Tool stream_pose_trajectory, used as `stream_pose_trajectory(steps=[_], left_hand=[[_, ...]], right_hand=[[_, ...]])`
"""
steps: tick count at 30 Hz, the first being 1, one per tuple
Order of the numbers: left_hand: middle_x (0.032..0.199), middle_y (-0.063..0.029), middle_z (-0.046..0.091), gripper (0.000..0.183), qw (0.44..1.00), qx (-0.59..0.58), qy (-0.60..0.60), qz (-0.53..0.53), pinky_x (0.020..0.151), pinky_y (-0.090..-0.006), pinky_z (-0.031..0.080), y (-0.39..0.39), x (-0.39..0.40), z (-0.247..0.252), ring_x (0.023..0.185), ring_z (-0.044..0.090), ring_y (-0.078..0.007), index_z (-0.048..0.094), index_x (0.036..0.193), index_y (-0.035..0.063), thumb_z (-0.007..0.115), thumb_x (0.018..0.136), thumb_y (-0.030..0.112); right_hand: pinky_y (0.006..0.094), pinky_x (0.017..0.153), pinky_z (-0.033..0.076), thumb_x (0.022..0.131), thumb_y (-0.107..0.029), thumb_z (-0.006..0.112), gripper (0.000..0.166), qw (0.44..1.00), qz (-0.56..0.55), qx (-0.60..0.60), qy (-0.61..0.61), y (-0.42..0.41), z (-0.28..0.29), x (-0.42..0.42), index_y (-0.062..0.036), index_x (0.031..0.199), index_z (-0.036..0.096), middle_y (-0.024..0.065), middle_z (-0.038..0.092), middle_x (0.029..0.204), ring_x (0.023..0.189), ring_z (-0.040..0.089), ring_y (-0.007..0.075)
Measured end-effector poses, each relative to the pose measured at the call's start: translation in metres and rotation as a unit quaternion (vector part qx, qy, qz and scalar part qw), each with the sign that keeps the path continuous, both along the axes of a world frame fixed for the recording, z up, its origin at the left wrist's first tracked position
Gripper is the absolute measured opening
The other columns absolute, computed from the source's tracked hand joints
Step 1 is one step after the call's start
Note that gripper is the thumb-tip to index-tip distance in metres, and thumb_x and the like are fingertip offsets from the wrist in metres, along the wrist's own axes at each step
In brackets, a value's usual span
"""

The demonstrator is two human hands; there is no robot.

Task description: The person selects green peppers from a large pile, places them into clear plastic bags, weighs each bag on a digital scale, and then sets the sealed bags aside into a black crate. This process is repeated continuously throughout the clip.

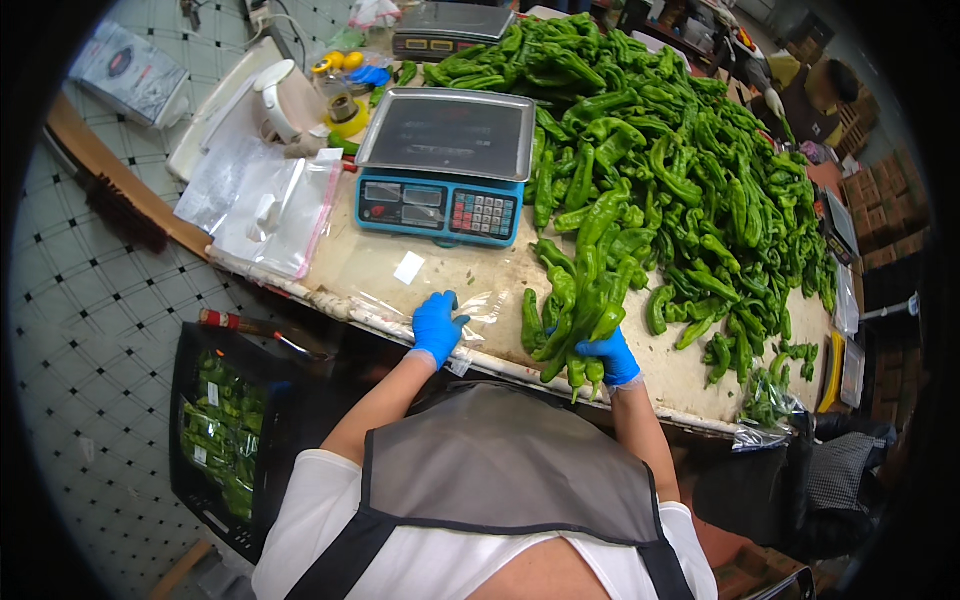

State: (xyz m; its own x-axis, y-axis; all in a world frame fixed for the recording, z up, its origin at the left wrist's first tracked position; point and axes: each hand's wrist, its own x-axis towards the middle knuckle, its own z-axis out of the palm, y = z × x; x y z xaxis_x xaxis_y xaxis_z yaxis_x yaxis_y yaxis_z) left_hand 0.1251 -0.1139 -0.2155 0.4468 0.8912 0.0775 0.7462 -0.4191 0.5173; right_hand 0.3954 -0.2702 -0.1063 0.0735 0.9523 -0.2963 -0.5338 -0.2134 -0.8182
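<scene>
My right hand (611,356), in a blue glove, holds a bunch of long green peppers (592,285) at the table's near edge. My left hand (437,324), gloved alike, lies on a clear plastic bag (484,307) and seems to pinch it; the fingertips are partly hidden. Beyond my left hand a small white label (409,268) rests on the table (345,247). A blue weighing scale (439,210) with a bare steel tray (450,135) stands farther back. A large heap of green peppers (675,150) covers much of the table's right side.
Plastic bags (274,210) and a white jug (289,97) lie to the left. Below, a black crate (187,420) holds bagged peppers. A second scale (450,30) stands at the back. Another person (810,97) works at the far right; a dark-sleeved person (840,465) is nearer.
</scene>
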Motion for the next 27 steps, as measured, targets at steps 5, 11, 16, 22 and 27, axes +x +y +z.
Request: stream_pose_trajectory(steps=[5, 11, 16, 22, 27], left_hand=[[0.083, -0.0138, 0.062, 0.018, 0.994, -0.053, -0.092, 0.042, 0.070, -0.0446, 0.049, 0.010, -0.010, -0.017, 0.079, 0.061, -0.0349, 0.063, 0.087, 0.0091, 0.074, 0.074, 0.014], [0.078, -0.0127, 0.057, 0.037, 0.993, 0.088, -0.031, -0.071, 0.063, -0.0441, 0.049, 0.015, -0.019, 0.059, 0.070, 0.058, -0.0342, 0.068, 0.112, 0.0175, 0.060, 0.080, 0.001], [0.084, -0.0117, 0.057, 0.031, 0.968, 0.137, -0.020, -0.211, 0.065, -0.0453, 0.050, 0.026, -0.042, 0.075, 0.073, 0.060, -0.0328, 0.075, 0.095, 0.0192, 0.056, 0.079, 0.000], [0.092, -0.0134, 0.056, 0.016, 0.997, 0.031, -0.014, -0.066, 0.069, -0.0432, 0.051, 0.023, -0.051, 0.103, 0.083, 0.060, -0.0366, 0.068, 0.095, 0.0124, 0.066, 0.079, 0.012], [0.104, -0.0167, 0.052, 0.042, 0.996, 0.052, -0.026, -0.069, 0.077, -0.0442, 0.051, 0.015, -0.059, 0.108, 0.093, 0.058, -0.0383, 0.060, 0.120, 0.0129, 0.061, 0.078, 0.003]], right_hand=[[0.0363, 0.097, 0.047, 0.064, 0.000, 0.076, 0.075, 0.996, 0.060, 0.014, -0.063, 0.021, 0.001, -0.009, -0.0029, 0.133, 0.048, 0.0075, 0.062, 0.117, 0.109, 0.059, 0.0210], [0.0347, 0.101, 0.043, 0.060, -0.013, 0.086, 0.092, 0.953, 0.148, 0.053, -0.258, 0.041, 0.022, -0.019, -0.0041, 0.139, 0.042, 0.0088, 0.058, 0.126, 0.116, 0.055, 0.0198], [0.0342, 0.097, 0.046, 0.056, -0.017, 0.086, 0.096, 0.871, 0.261, 0.074, -0.410, 0.062, 0.024, -0.036, -0.0039, 0.140, 0.041, 0.0115, 0.061, 0.120, 0.109, 0.058, 0.0205], [0.0444, 0.079, 0.053, 0.060, -0.026, 0.080, 0.087, 0.723, 0.348, 0.145, -0.579, 0.081, 0.038, -0.062, -0.0128, 0.138, 0.043, 0.0213, 0.067, 0.101, 0.091, 0.066, 0.0401], [0.0461, 0.075, 0.053, 0.065, -0.027, 0.078, 0.078, 0.664, 0.351, 0.189, -0.632, 0.095, 0.047, -0.082, -0.0152, 0.135, 0.046, 0.0197, 0.067, 0.101, 0.089, 0.064, 0.0414]])
